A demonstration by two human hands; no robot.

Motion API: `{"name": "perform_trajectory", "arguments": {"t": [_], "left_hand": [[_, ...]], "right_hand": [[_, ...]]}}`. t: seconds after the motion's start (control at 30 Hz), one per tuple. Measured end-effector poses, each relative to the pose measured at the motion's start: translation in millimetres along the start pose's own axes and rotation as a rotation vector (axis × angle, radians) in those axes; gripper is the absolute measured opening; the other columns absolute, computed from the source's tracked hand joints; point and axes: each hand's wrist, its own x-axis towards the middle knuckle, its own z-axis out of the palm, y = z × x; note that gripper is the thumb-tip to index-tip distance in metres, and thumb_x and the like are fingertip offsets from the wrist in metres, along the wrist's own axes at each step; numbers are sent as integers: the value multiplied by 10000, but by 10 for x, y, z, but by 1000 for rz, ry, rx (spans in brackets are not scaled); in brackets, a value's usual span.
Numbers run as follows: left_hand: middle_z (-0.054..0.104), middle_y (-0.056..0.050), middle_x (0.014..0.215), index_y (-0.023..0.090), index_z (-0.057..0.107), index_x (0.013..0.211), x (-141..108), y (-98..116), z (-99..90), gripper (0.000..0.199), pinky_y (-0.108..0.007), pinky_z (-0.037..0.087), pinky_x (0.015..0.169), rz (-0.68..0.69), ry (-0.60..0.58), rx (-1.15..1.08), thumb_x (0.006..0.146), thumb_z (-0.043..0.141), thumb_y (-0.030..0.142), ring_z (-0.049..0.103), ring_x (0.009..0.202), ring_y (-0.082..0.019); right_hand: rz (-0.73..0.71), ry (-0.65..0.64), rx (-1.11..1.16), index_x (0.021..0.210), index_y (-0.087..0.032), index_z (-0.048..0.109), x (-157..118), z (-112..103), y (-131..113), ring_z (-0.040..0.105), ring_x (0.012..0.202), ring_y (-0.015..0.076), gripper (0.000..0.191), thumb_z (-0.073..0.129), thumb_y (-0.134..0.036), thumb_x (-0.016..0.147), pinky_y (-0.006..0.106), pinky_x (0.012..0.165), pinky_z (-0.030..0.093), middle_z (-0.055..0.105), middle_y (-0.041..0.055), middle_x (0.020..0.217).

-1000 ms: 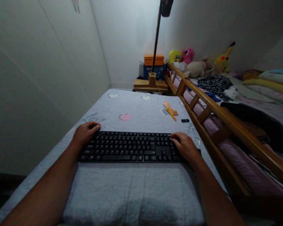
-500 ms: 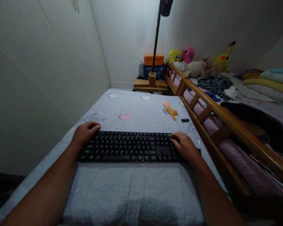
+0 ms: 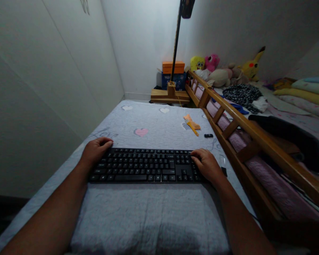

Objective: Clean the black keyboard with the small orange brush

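Note:
A black keyboard [image 3: 140, 166] lies flat on the pale blue cover, its keys facing up. My left hand [image 3: 95, 151] grips its upper left end, thumb and fingers closed around the edge. At the opposite end, my right hand [image 3: 205, 163] is closed over the right side and hides part of the number pad. Beyond my right hand lie a brush with a yellow handle [image 3: 192, 128], an orange cloth [image 3: 196, 124] under it, and a small black object [image 3: 208, 135]. Another small dark piece [image 3: 224, 171] sits beside my right wrist.
A wooden bed rail [image 3: 236, 124] runs along the right side, with clothes and plush toys [image 3: 220, 77] past it. Behind the covered surface stand a wooden base with a black pole [image 3: 177, 46] and an orange box [image 3: 173, 67]. Pale cabinet doors [image 3: 55, 71] rise at left.
My right hand has shifted very slightly left at the keyboard's end, so the small dark piece by my wrist shows more fully. My left hand and the keyboard look unchanged.

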Motion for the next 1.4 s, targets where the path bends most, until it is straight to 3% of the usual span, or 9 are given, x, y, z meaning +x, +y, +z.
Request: {"name": "perform_trajectory", "arguments": {"t": [0.67,1.17,1.4], "left_hand": [[772,-67,890,186,721,854,-17,45,-9,451,-348,535,852,0,14,-5,629,612,562,702,870,-272],[761,-68,870,195,714,831,-36,97,-19,433,-344,520,847,-4,8,-4,619,601,556,690,878,-276],[762,-60,897,193,712,857,-7,19,-7,454,-332,514,842,5,-9,-5,636,596,572,671,848,-253]], "right_hand": [[22,32,-11,822,-232,608,2,22,-33,580,836,225,89,545,-224,885,347,790,415,675,48,851],[45,30,21,793,-235,614,13,37,-22,583,832,221,104,547,-197,864,339,792,410,669,40,832],[83,30,33,780,-227,611,28,31,-49,580,796,211,104,542,-191,848,328,765,394,656,35,801]]}}
